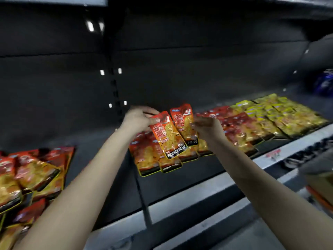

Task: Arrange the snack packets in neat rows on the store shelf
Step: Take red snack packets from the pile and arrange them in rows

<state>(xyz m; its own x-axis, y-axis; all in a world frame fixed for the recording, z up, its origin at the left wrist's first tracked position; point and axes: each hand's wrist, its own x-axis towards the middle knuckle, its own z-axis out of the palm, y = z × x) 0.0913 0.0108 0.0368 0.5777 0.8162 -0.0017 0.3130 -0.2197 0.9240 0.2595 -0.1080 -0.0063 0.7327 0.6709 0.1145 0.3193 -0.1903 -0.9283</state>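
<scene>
Dark shelf [100, 145] runs across in front of me. My left hand [138, 120] pinches the top of one red packet [168, 136]; my right hand [207, 128] seems to pinch the second packet [183, 121], though it is blurry. Both hang long-way down over the red row [149, 156], which lies just under my hands.

Blue packaging [324, 83]: blurred, seen past the far right end of the shelf [189, 177].
Cardboard box [319, 179]: seen below its right front edge.
</scene>
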